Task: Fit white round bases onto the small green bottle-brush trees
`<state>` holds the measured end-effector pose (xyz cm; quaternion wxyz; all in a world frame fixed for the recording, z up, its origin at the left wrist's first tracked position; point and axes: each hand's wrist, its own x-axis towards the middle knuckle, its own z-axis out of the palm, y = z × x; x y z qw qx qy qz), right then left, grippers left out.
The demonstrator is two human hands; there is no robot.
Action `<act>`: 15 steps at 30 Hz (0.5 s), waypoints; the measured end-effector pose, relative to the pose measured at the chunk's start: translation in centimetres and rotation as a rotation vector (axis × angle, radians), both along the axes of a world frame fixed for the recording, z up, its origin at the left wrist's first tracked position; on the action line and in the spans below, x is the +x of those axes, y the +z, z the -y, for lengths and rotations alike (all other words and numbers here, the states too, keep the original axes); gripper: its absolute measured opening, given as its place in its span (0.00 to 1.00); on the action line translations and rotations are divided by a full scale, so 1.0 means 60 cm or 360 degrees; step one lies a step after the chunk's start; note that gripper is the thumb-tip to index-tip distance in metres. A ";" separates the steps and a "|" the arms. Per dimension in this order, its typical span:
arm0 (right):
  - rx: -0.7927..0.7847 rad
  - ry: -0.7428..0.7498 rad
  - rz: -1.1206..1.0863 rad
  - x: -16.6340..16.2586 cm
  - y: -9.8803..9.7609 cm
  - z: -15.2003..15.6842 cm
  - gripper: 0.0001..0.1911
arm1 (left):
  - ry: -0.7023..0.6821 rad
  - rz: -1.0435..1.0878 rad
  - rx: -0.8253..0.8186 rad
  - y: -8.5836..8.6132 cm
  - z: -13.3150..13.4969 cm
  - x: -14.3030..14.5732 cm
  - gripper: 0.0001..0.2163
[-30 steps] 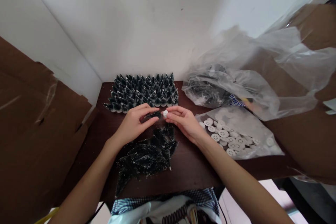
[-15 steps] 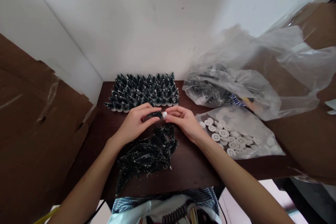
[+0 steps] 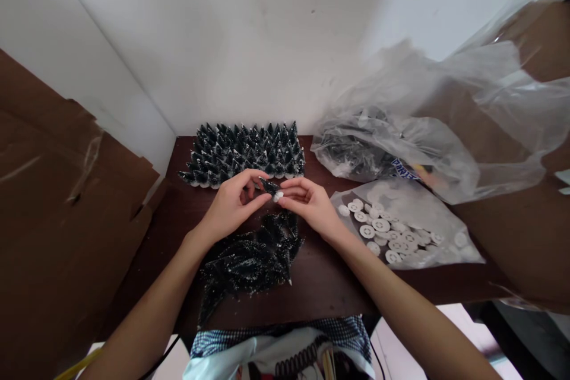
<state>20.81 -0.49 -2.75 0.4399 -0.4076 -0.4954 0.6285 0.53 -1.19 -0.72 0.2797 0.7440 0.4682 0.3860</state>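
Note:
A small dark-green bottle-brush tree (image 3: 268,186) with white-flecked bristles is tilted between my two hands. Its lower end meets a round white base (image 3: 278,196). My right hand (image 3: 312,205) pinches that base between thumb and fingers. Curled round the tree from the other side, my left hand (image 3: 234,205) has its thumb and index finger against the bristles. Below my hands lies a loose pile of similar trees (image 3: 252,261) without visible bases. Behind them, rows of trees on white bases (image 3: 244,151) stand upright, packed closely together.
To the right, a clear plastic bag (image 3: 427,214) spills white round bases (image 3: 380,225). Behind it sits a larger clear bag (image 3: 356,148) with dark contents. Cardboard (image 3: 57,208) flanks the left side, and a white wall (image 3: 249,41) rises behind the brown table (image 3: 329,291).
The tree and the white base were slightly apart and now meet. The tree has turned from nearly level to slanting, its tip up and to the left.

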 end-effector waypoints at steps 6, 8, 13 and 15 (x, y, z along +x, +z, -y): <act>0.0006 0.0022 0.0017 -0.001 0.002 0.004 0.20 | -0.0071 -0.0060 0.0019 0.000 0.000 -0.003 0.21; 0.0001 0.0031 0.0007 0.000 0.004 0.005 0.20 | -0.0089 -0.0103 0.0022 -0.001 0.000 -0.004 0.26; 0.0004 0.0082 -0.0060 0.000 0.013 0.008 0.20 | -0.0091 -0.0149 -0.0003 -0.001 0.000 -0.007 0.31; -0.0006 0.0086 -0.0080 0.000 0.013 0.009 0.20 | -0.0100 -0.0156 -0.0004 -0.001 0.000 -0.008 0.31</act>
